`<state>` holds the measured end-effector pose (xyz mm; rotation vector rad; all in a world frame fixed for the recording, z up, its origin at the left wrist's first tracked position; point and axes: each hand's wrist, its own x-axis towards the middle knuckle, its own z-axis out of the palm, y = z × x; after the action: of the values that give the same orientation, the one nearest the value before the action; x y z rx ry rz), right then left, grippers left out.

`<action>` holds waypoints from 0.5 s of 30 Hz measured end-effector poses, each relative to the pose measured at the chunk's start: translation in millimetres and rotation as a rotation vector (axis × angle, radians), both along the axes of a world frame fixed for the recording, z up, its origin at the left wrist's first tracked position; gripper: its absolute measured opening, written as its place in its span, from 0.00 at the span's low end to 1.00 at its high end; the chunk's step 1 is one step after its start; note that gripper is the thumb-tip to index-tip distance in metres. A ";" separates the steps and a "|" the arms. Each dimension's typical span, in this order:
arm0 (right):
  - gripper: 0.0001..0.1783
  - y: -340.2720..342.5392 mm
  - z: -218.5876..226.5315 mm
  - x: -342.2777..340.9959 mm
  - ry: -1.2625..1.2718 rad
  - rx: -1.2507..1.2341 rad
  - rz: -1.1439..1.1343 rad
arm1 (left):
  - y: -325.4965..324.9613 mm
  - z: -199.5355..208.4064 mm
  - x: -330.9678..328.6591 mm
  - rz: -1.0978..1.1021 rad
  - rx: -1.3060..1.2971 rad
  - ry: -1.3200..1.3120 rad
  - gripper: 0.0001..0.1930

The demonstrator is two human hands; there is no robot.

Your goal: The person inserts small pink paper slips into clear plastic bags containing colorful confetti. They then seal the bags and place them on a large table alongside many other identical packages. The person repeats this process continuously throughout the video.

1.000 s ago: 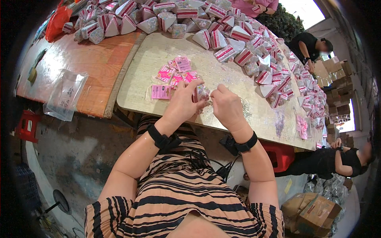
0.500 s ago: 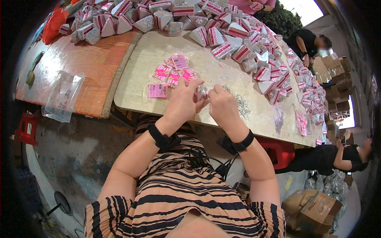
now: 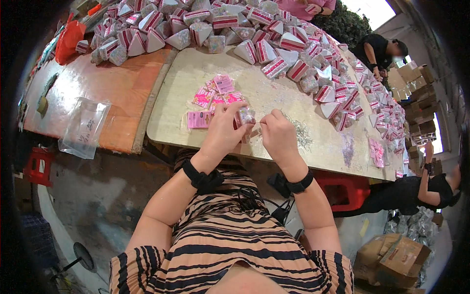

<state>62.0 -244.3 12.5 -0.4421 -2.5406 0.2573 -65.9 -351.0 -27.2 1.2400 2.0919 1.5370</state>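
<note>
My left hand [image 3: 224, 126] is wrapped round a small glittery cake-slice-shaped piece [image 3: 246, 116], its sparkly side showing past the fingers. Just to its right, my right hand [image 3: 281, 137] has thumb and fingers pinched together; whatever is between the fingertips is too small to make out. Beside the right hand lies a loose heap of thin, clear or silvery strands [image 3: 302, 133]. Several pink printed cards [image 3: 199, 119] are spread on the pale wooden table [image 3: 171, 98] behind and left of my left hand.
A large heap of cake-slice pieces [image 3: 264, 51] runs along the table's far and right sides. More pink cards [image 3: 376, 152] lie at right. An orange-brown table [image 3: 107, 88] with a clear plastic bag [image 3: 87, 130] adjoins at left. Red stools [image 3: 348, 190] stand below. Other people are nearby.
My right hand has drawn slightly away to the right from the cake-slice piece, widening the gap between my hands. The person at far right has raised an arm.
</note>
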 end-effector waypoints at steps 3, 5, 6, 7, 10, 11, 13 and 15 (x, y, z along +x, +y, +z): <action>0.02 -0.6 0.2 1.3 0.077 -0.106 -0.002 | -1.9 -0.6 -2.6 0.032 -0.012 0.010 0.29; 0.02 -1.6 0.5 3.5 0.119 -0.228 -0.010 | -3.0 -0.4 -4.7 0.036 0.003 0.060 0.29; 0.02 -2.4 0.8 4.4 0.135 -0.299 -0.013 | -3.9 -1.1 -6.5 0.037 0.024 0.108 0.29; 0.02 -2.8 1.2 5.1 0.151 -0.370 -0.016 | -4.1 -0.6 -7.5 0.037 0.044 0.156 0.29; 0.02 -2.5 1.4 7.8 0.183 -0.436 0.008 | -8.0 9.3 -5.0 0.136 0.109 0.400 0.25; 0.02 -2.5 2.4 8.3 0.190 -0.434 0.009 | -8.1 13.4 -4.1 0.108 0.139 0.456 0.23; 0.02 -4.8 5.0 8.8 0.204 -0.436 0.012 | -9.3 22.4 -1.1 0.051 0.193 0.565 0.18; 0.02 -5.8 5.5 9.8 0.241 -0.476 0.034 | -10.6 32.3 5.9 -0.032 0.156 0.542 0.14</action>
<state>71.8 -250.1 18.0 -0.5090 -2.2394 0.8832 -60.0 -361.6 5.1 1.9137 2.2688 1.4940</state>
